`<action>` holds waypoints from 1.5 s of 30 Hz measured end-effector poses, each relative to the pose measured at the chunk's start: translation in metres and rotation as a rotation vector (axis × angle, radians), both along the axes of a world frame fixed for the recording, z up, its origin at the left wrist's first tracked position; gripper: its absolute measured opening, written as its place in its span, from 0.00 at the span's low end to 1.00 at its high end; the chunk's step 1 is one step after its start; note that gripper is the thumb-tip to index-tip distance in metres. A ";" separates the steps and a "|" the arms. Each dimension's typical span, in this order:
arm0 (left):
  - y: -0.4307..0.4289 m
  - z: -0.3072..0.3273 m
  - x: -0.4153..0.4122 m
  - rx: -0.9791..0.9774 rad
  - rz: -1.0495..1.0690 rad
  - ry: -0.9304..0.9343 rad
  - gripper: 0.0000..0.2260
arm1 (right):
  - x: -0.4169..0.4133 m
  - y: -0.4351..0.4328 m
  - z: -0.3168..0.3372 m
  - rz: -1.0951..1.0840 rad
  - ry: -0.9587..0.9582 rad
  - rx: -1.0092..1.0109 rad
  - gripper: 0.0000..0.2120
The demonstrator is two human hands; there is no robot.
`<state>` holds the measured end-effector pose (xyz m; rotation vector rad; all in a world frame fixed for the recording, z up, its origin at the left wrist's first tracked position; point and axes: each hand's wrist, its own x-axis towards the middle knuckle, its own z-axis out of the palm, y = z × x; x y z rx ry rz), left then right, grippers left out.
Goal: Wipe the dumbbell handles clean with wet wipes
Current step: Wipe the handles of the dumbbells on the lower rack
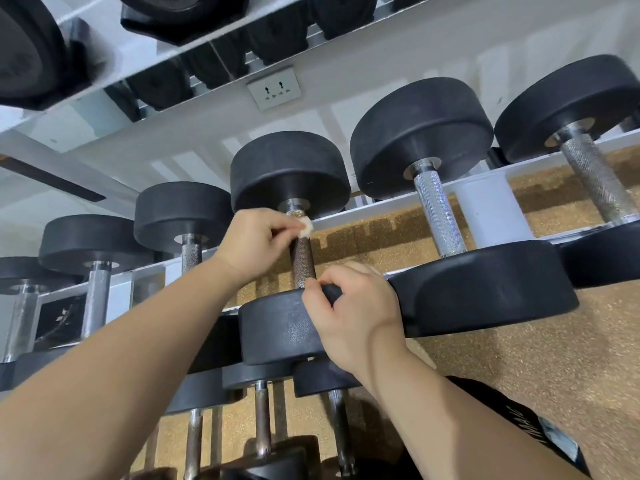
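The fingers of my L hand pinch a small balled-up wet wipe against the far end of the handle, just under the far head. R hand has its fingers curled over the rim of the near head, gripping it, prob. to steady the dumbbell on the rack.

Progress, as I judge it: this handle is mid-wipe, w/ the wipe at one end and the rest of the length bare. It looks darker than the bright knurled handles to the right; damp or tarnish, can't tell. Nothing shows which others are done, so I'd count most as left.

Count: 1 wipe, 2 hands, 6 dumbbells on this tier incl. mine (2 to its right, 3 to its left), at least 3 more handles on the lower tier, plus dark heads on the tier above, too cropped to count.
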<state>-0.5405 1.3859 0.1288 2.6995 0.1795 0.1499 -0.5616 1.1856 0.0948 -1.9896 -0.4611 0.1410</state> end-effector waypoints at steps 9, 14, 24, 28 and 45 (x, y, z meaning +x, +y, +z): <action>-0.011 -0.009 0.007 -0.051 0.138 -0.119 0.06 | 0.000 0.000 0.000 0.015 0.008 -0.021 0.17; -0.009 -0.004 0.007 -0.080 0.109 -0.043 0.06 | 0.000 -0.001 -0.001 0.010 0.009 -0.023 0.19; -0.008 -0.013 0.017 0.068 0.089 -0.129 0.06 | 0.000 -0.001 -0.001 0.019 0.025 0.012 0.17; -0.010 -0.008 0.020 0.015 0.181 -0.039 0.07 | 0.000 0.000 -0.001 0.019 0.011 0.035 0.18; 0.003 0.035 -0.134 -0.886 0.463 -0.236 0.05 | -0.013 0.043 0.059 0.268 -0.400 -0.244 0.16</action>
